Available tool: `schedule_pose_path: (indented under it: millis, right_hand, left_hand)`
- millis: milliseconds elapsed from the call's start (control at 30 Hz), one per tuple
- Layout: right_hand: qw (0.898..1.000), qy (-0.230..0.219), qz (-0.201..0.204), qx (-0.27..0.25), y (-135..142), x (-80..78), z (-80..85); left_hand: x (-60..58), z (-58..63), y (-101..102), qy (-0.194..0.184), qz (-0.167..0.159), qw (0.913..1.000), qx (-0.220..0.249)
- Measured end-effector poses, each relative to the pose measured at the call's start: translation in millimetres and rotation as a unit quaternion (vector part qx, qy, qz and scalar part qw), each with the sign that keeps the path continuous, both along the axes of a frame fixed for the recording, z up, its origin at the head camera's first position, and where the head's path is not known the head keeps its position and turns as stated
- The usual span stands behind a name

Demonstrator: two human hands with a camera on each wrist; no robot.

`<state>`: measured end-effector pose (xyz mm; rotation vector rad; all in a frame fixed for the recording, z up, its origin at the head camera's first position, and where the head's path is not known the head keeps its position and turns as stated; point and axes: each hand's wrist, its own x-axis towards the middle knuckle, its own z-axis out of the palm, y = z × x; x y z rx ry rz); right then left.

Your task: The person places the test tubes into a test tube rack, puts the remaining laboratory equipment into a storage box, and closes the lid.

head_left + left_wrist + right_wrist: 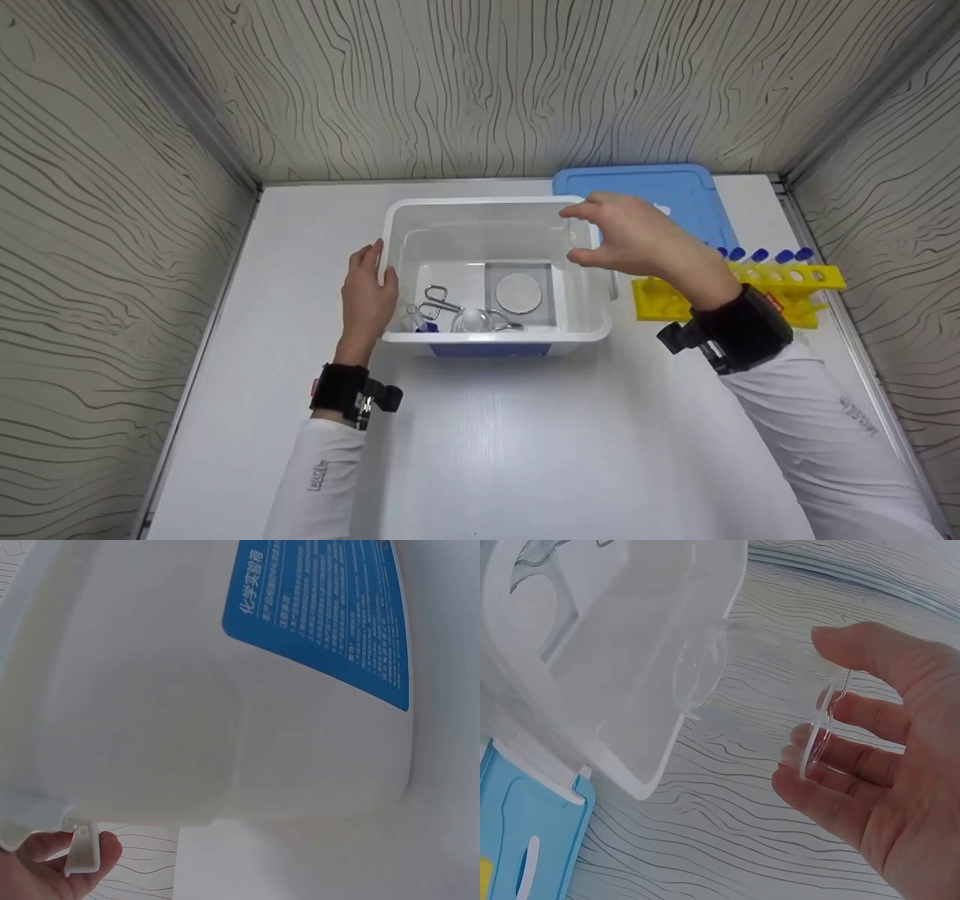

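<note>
A white plastic box (499,201) stands on the table. My right hand (630,234) holds a clear glass beaker (765,694) by its rim, near the box's right inner corner; the beaker lies tilted, its base toward the box in the right wrist view. The left hand (367,292) rests against the box's left side, thumb at the rim, fingers by a white latch (84,849). Inside the box lie a grey square gauze with a white disc (518,293), a metal tool with looped handles (442,306) and a round clear piece (472,321).
To the right, a yellow test tube rack (829,277) holds several blue-capped tubes, partly behind my right forearm. A blue lid (637,180) lies at the back right. A blue label (322,615) covers part of the box's front. Patterned walls enclose the table (480,450).
</note>
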<state>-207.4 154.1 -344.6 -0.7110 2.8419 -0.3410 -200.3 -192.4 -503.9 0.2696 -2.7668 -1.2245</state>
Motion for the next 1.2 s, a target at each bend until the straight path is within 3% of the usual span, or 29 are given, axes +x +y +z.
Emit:
schedule_pose_path:
  millis: [133,500,733,1200]
  right_hand:
    - [1.0,-0.024,0.012,0.016,-11,-8.3,-9.0]
    - [0.994,-0.036,0.077,0.072,-25,-21.7,-43.9]
    - [0.987,-0.051,0.097,0.116,-30,-23.2,-59.5]
    - [0.963,-0.105,0.138,0.204,-39,-18.7,-87.6]
  left_hand:
    - [1.8,0.1,2,0.003,0.005,1.0,0.005]
    - [0.9,0.3,5,0.003,-0.003,1.0,-0.004]
    - [1.6,0.4,4,0.003,0.0,1.0,-0.002]
    - [4.8,-0.2,5,-0.001,0.005,1.0,-0.002]
